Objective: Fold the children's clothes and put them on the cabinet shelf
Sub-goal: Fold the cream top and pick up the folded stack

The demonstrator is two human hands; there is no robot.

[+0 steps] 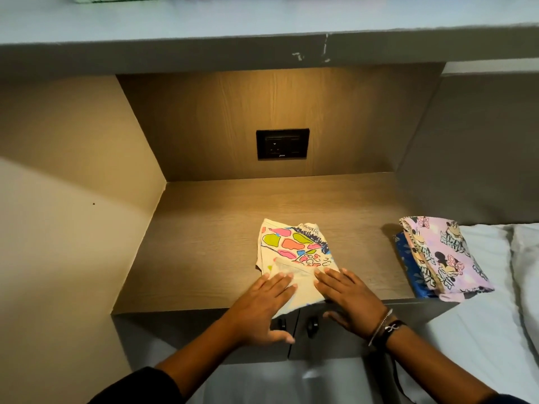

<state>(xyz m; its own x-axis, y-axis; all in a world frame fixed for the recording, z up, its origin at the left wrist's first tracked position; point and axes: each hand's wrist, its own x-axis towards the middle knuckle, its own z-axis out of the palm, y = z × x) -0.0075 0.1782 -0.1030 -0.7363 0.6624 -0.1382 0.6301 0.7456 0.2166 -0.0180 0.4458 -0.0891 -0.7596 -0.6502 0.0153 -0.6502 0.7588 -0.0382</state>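
A cream children's T-shirt (294, 252) with a bright print of green, orange and pink patches is seen lying on the wooden cabinet top (204, 243), close to its front edge, with one corner hanging slightly over that edge. Its near part is folded over onto itself, and the plain inner side of the cloth is shown there. The left hand (262, 304) is laid flat on the left of this folded part, with the fingers straight and held together and the thumb spread out over the cabinet's front. The right hand (347, 298) is pressed flat on the right of the fold, its fingers likewise straight and close together, with the thumb held apart below the edge; nothing is gripped by either hand. Bracelets (385, 326) are worn on the right wrist. At the right end of the top, well apart from the shirt, a folded pink cartoon-mouse garment (446, 260) is stacked on a folded blue garment (408, 263). A black socket plate (282, 144) is set in the wooden back panel. A grey shelf (262, 21) runs above the recess. Two black knobs (312, 326) are seen on the cabinet doors below, and a white-sheeted bed (481, 330) adjoins on the right.
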